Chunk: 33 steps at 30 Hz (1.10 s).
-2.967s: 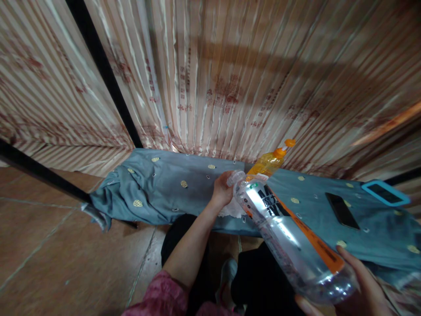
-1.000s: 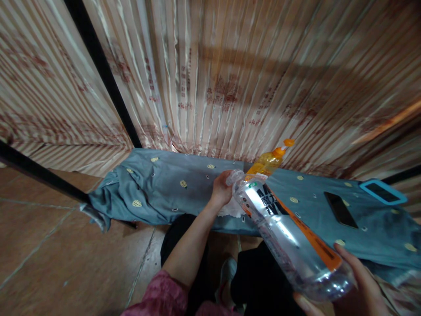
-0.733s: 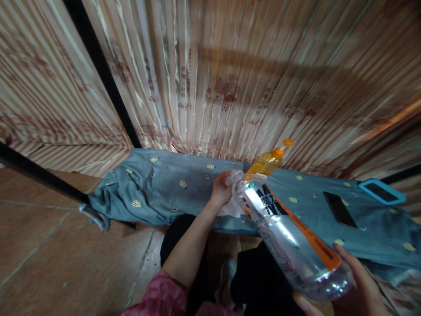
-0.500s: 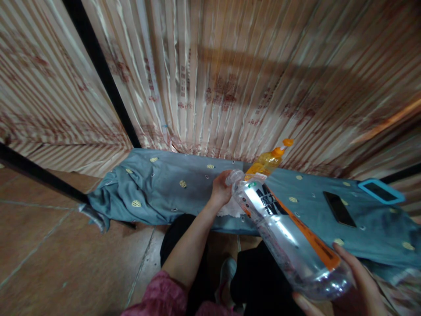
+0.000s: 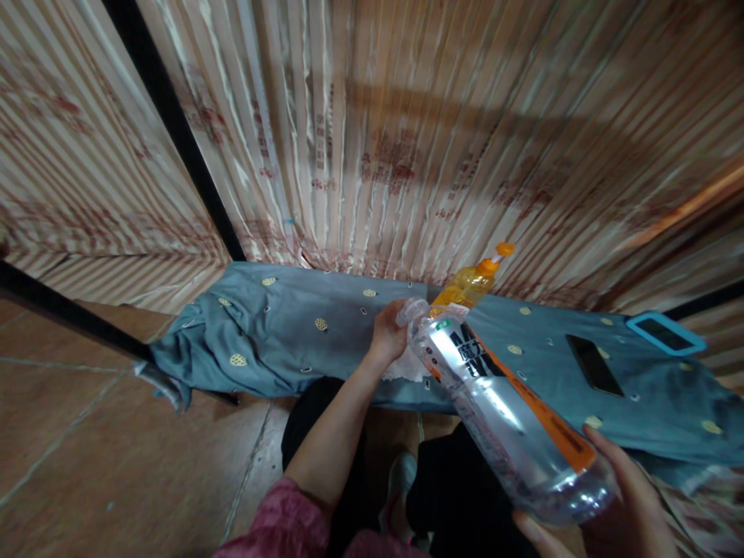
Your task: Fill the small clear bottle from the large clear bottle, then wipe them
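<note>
A single head-worn camera looks forward and steeply down from close above the person's lap. Near the bottom edge sit the pink sleeve (image 5: 273,523) and dark trousers (image 5: 459,496); the blue-grey cloth (image 5: 279,341) crosses the middle ground left to right, and the striped curtain (image 5: 407,139) fills the far upper half. The tiled floor (image 5: 87,434) lies near left.

1. The left end of the blue-grey patterned cloth-covered bench (image 5: 279,333) lies bare.
2. At its middle back edge stands an orange-capped yellow bottle (image 5: 468,285).
3. Toward its right end lie a black phone (image 5: 593,364) and a blue-cased phone (image 5: 666,333).
4. A striped curtain (image 5: 407,139) closes the back edge.
</note>
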{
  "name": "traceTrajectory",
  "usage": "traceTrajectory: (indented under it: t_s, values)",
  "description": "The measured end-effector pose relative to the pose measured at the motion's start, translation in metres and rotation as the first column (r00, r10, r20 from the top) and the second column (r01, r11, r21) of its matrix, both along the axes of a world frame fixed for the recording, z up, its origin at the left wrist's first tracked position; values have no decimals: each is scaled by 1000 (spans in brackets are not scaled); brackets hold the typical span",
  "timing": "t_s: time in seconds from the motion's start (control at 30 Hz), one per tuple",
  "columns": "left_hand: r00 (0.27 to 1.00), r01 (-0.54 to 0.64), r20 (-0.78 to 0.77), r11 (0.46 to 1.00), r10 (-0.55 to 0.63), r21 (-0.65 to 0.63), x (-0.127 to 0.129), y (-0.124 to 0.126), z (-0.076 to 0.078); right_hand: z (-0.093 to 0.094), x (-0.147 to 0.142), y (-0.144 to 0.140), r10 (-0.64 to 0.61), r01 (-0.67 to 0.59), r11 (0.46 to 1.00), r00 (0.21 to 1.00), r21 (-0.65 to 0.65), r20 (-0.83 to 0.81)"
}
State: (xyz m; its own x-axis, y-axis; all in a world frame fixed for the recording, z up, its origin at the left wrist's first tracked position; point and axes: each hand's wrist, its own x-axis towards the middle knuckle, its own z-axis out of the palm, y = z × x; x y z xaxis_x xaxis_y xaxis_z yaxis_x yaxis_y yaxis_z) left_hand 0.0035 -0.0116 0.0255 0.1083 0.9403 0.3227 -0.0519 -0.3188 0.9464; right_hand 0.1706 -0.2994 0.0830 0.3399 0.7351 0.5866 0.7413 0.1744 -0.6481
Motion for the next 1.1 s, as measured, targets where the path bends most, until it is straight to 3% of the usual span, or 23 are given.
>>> traceTrajectory:
  t_s: [0.1, 0.17, 0.23, 0.57, 0.77, 1.1]
  values:
    - [1000, -4, -8, 1000, 4, -22, -1, -1, 1, -1, -3, -1, -32, 32, 999, 999, 9, -6]
    - [1000, -3, -13, 1000, 3, -31, -2, -1, 2, 0, 1, -2, 76, -75, 997, 996, -6, 51]
    - [1000, 1, -23, 1000, -1, -26, -3, -1, 1, 0, 8, -4, 100, -99, 995, 993, -14, 70]
    - [1000, 4, 23, 999, -3, -32, 1, 1, 0, 2, 3, -7, 0, -2, 994, 1000, -106, -23]
    - [1000, -2, 1, 999, 2, -35, -1, 1, 5, 8, 0, -6, 18, -17, 995, 1000, -95, 12]
    - [995, -5, -102, 1000, 4, -17, -1, 0, 12, -5, 3, -10, -3, -13, 996, 982, -84, -188]
